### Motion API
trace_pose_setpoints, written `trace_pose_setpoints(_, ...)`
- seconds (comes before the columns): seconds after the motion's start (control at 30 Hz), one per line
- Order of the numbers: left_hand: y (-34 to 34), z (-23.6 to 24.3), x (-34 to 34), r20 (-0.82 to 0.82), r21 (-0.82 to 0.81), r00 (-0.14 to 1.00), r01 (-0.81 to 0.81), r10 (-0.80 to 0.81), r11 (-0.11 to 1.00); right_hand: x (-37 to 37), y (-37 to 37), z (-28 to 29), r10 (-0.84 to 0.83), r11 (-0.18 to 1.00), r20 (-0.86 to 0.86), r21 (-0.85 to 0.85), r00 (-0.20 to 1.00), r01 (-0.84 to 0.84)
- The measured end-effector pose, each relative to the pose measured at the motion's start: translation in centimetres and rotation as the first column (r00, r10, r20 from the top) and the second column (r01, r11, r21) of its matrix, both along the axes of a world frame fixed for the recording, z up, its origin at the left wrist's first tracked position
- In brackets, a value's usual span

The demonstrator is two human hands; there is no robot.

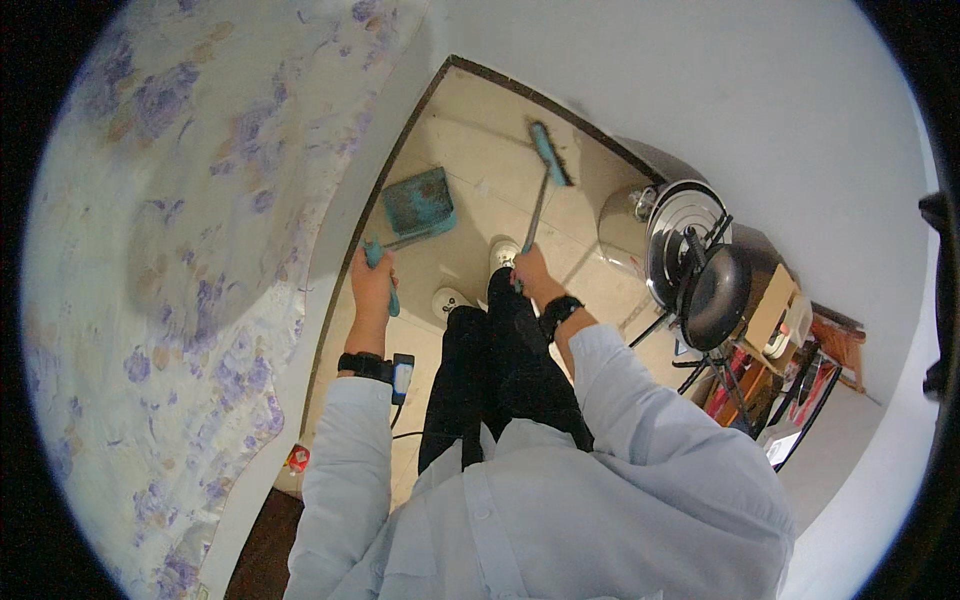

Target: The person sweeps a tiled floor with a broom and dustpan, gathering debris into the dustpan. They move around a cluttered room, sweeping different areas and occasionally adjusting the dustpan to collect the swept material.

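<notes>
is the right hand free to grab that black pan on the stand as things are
Probably not. The right hand is closed around the broom handle, so it is occupied. The black pan sits off to its right on the stand with nothing visibly between them, so the way looks clear once the broom is let go.

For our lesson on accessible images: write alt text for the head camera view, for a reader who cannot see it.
Seen from above, a person's left hand holds a teal dustpan by its handle and the right hand holds a teal broom on a tiled floor, between a floral-covered bed and stacked cookware.
</notes>
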State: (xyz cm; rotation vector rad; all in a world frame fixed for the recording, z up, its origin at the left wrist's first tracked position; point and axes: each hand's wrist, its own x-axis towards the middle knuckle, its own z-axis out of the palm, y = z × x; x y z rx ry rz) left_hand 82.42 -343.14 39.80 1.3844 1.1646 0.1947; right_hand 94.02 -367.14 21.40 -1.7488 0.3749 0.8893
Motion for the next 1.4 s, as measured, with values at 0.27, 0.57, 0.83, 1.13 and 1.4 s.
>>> trace_pose_setpoints(0.27, 1.4, 1.0, -2.3, 0.002, -0.007, 0.997, -0.079, 0.079, 0.997, 0.7, -1.6, 14.1, -0.007, 0.987, -0.244, 0.156, 0.970, 0.046)
trace_pose_setpoints(0.57, 2.1, -0.5, -4.8, -0.107, 0.032, 0.990, -0.092, 0.095, 0.995, 13.6, 7.4, 9.9, 0.180, 0.970, -0.001, 0.163, 0.984, -0.178)
trace_pose_setpoints(0.83, 0.9, -1.2, -5.9, -0.176, 0.003, 0.969, -0.178, 0.176, 0.984, 15.7, 15.3, 2.9, 0.308, 0.950, -0.042, 0.056, 0.950, -0.306)
trace_pose_setpoints(1.13, 0.3, -1.9, -6.4, -0.276, 0.164, 0.955, -0.062, 0.106, 0.985, 7.5, 11.4, -2.0, 0.801, 0.599, 0.305, -0.413, 0.516, -0.686)
trace_pose_setpoints(1.4, 0.8, -0.9, -7.5, -0.317, 0.309, 0.948, 0.075, 0.028, 0.948, 2.7, 3.3, 13.2, 0.750, 0.614, -0.161, -0.190, 0.641, -0.766)
